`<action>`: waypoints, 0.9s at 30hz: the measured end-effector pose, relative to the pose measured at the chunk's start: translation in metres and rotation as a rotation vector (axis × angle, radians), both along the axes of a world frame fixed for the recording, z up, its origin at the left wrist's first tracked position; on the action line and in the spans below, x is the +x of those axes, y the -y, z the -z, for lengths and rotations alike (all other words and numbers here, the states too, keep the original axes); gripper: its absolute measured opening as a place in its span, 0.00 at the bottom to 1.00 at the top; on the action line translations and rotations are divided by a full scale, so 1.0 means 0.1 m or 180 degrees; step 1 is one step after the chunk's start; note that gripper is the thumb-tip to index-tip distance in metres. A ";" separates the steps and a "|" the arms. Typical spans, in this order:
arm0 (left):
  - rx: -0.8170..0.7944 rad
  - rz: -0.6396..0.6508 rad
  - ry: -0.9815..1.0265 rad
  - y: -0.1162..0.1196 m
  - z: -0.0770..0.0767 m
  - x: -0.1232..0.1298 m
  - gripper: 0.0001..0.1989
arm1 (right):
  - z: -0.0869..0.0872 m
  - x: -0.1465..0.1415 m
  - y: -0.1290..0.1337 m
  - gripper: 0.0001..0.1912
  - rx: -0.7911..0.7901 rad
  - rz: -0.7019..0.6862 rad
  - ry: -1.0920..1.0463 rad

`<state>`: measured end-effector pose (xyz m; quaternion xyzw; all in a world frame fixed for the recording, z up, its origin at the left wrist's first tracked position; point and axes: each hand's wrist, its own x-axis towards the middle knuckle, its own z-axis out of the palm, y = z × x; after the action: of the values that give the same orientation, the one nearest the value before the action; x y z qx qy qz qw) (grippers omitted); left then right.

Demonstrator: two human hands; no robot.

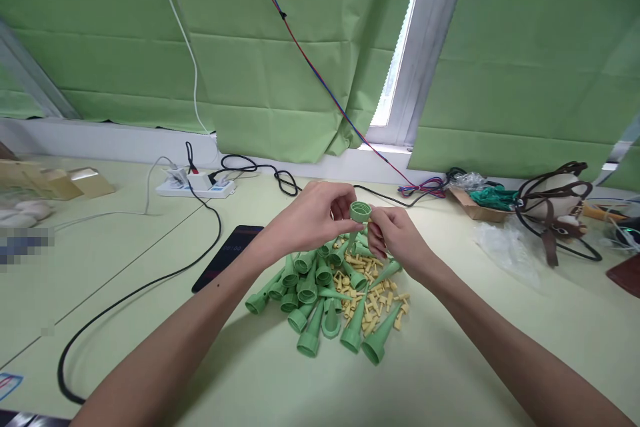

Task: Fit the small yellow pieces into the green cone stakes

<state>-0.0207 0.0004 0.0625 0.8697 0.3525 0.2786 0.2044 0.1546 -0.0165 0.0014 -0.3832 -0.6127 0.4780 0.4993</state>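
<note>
Between the fingers of my left hand (325, 217) is a green threaded cone nozzle (360, 211), its wide open end facing up. My right hand (397, 237) pinches close against the nozzle's side; a bit of yellow shows at its fingertips, likely a small yellow plastic piece, mostly hidden. Below both hands lies a heap of green cone nozzles (307, 288), pointing various ways. Mixed in on the heap's right side are many small yellow plastic pieces (373, 310).
A dark phone (227, 257) lies left of the heap. Behind it sits a white power strip (196, 187) with black cables. At the right are a cardboard box (480, 206), clear plastic wrap (507, 250) and a bag with brown straps (555, 207). Gold boxes (90, 182) stand far left.
</note>
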 end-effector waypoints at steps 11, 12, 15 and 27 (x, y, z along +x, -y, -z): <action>-0.1301 0.0272 0.0426 -0.04 -0.09 -0.08 0.20 | -0.09 0.04 0.02 0.24 0.0412 0.0275 0.0061; -0.1394 0.0303 0.0461 -0.05 -0.09 -0.08 0.22 | -0.10 0.05 0.03 0.24 0.0483 0.0283 0.0061; -0.1693 0.0338 0.0516 -0.07 -0.08 -0.07 0.30 | -0.12 0.06 0.03 0.24 0.0688 0.0285 0.0114; -0.2288 0.0471 0.0217 -0.13 -0.05 -0.13 0.25 | -0.07 0.04 0.06 0.21 0.0827 -0.0105 0.0328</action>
<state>-0.0342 0.0131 0.0676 0.7557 0.3570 0.1503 0.5281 0.1587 -0.0221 0.0089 -0.3292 -0.7005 0.3825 0.5047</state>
